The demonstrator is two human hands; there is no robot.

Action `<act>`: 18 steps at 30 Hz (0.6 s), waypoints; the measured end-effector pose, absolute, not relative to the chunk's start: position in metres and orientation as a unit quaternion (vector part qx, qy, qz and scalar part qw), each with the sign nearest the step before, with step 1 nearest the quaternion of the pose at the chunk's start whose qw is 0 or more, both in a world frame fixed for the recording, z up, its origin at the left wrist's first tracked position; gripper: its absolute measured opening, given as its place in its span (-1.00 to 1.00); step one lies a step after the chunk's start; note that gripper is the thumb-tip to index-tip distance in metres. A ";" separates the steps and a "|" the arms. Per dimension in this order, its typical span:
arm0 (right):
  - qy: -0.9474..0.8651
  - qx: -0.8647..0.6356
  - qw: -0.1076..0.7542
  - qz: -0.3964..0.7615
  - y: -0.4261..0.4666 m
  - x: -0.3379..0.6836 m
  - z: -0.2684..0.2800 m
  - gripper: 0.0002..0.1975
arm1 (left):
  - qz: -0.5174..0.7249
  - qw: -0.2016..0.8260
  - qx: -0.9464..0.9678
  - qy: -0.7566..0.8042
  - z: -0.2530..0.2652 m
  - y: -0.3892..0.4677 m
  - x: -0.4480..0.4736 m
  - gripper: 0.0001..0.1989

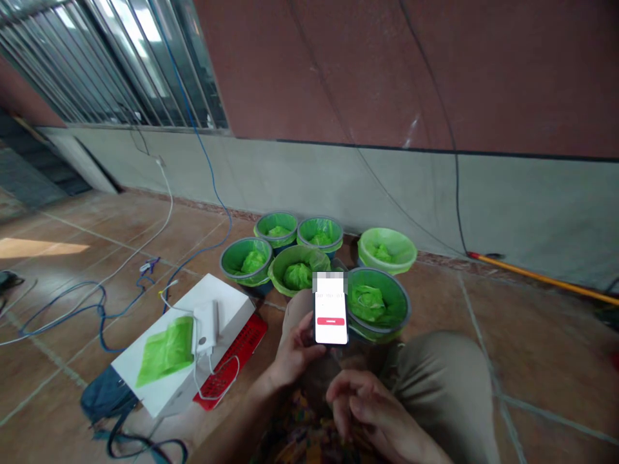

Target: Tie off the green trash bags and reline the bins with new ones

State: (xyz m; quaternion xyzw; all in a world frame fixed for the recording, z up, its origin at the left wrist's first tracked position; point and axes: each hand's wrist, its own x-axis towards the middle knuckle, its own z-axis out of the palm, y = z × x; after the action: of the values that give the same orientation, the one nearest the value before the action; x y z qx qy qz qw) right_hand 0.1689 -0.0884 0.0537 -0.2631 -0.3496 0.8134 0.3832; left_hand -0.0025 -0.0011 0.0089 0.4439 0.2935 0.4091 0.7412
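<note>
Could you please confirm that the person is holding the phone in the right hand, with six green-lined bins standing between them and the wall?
Not quite: the head view shows the phone in the left hand, not the right hand. Six green-lined bins do stand between the person and the wall.

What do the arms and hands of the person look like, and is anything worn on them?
The left hand and the right hand are bare, without gloves. The visible forearms show no sleeves, watch or bracelet; whether there are rings is too blurred to tell. Near them, a multicoloured patterned garment and beige trousers are visible.
</note>
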 end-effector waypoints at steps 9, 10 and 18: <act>-0.330 -0.270 0.403 0.810 -0.087 0.172 0.054 -0.56 | 0.415 0.739 0.441 0.296 0.009 -0.002 -0.001 -0.26; -0.329 -0.271 0.407 0.808 -0.087 0.172 0.053 -0.56 | 0.415 0.737 0.443 0.296 0.009 -0.002 -0.001 -0.26; -0.309 -0.301 0.462 0.775 -0.083 0.175 0.049 -0.59 | 0.420 0.731 0.443 0.305 0.006 -0.002 -0.001 -0.20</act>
State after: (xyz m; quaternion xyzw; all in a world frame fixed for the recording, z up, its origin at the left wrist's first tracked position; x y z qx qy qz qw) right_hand 0.1749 -0.0834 0.0490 -0.3012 -0.3088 0.7752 0.4615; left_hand -0.0009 -0.0015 0.0063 0.4427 0.3046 0.4203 0.7312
